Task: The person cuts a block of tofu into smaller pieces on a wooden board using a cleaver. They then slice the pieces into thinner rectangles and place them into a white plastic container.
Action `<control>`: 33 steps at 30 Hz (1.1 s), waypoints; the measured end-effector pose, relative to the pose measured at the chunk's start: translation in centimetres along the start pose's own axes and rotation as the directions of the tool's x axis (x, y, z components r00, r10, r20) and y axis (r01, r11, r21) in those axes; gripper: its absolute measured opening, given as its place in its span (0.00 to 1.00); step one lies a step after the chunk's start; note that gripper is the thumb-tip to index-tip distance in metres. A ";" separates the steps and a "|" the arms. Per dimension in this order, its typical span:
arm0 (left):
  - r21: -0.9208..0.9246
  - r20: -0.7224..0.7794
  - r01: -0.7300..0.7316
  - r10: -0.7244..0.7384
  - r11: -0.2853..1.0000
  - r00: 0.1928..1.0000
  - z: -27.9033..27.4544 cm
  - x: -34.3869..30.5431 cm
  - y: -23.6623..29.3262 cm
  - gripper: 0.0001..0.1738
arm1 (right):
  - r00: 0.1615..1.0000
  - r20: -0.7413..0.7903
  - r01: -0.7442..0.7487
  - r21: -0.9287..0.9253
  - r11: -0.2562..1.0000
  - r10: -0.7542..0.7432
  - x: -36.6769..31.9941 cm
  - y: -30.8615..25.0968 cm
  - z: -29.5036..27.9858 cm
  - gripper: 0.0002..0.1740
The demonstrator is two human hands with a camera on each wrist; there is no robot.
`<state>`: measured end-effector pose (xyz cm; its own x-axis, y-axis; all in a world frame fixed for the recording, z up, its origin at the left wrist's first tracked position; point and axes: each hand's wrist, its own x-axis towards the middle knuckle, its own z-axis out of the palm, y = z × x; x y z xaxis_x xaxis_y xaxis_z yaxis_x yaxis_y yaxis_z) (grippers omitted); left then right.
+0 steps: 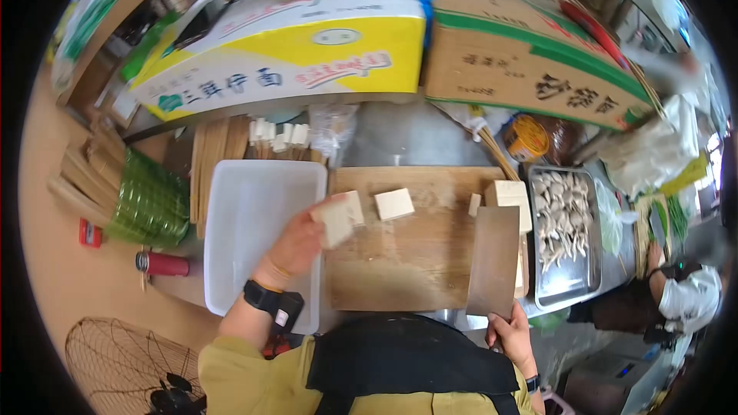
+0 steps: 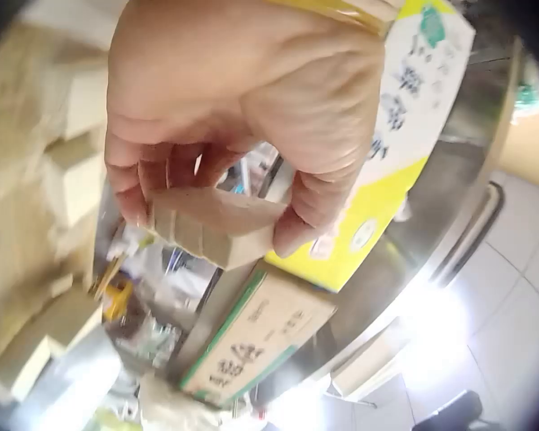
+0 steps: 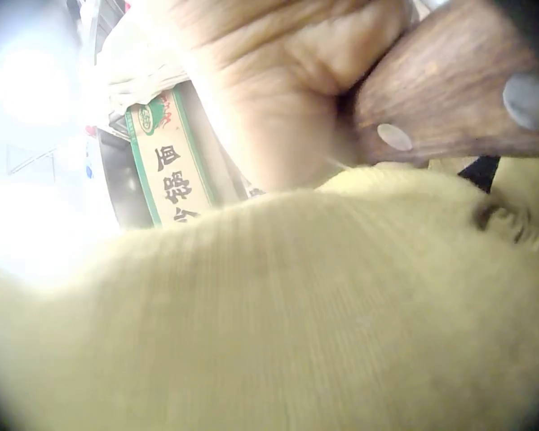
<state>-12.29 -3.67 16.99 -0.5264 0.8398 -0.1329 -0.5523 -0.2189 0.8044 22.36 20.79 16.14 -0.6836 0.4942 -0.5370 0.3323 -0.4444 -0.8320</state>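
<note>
My left hand (image 1: 296, 246) grips a small stack of pale tofu slices (image 1: 335, 223) between thumb and fingers, above the left edge of the wooden cutting board (image 1: 407, 269). In the left wrist view the slices (image 2: 220, 224) lie pressed together, their cut lines showing. My right hand (image 1: 513, 334) holds a cleaver (image 1: 493, 261) at the board's right side, its broad blade flat over the wood. Its brown riveted handle (image 3: 458, 90) fills a corner of the right wrist view. Cut tofu (image 1: 394, 204) sits at the board's back, and a larger tofu block (image 1: 509, 196) stands beyond the blade.
A white plastic bin (image 1: 261, 173) adjoins the board's left side. To the right is a metal tray (image 1: 569, 296) of mushrooms. Cardboard boxes (image 1: 530, 69) line the shelf behind. Skewered white pieces (image 1: 278, 134) lie behind the bin. Another person (image 1: 688, 300) works at far right.
</note>
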 end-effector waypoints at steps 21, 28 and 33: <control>0.956 -0.278 0.156 0.603 0.248 0.748 -7.3 2.5 -0.8 0.31 | 0.999 -0.045 0.001 -0.229 0.974 -0.011 0.1 -0.1 1.6 0.24; 0.956 0.227 -0.190 0.158 -0.222 0.961 3.0 8.7 -6.0 0.50 | 0.990 -0.049 0.055 -0.732 0.679 -0.133 1.0 2.4 -0.1 0.14; 0.917 -0.063 0.024 -0.084 -0.398 0.995 3.9 12.8 -8.9 0.55 | 0.956 0.004 0.130 -0.904 0.408 -0.294 0.7 4.2 -1.3 0.13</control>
<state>-11.59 10.99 10.36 -0.5177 0.8224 -0.2358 0.7999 0.5630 0.2076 24.11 20.25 12.03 -0.7540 0.5997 -0.2679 0.6340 0.5579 -0.5356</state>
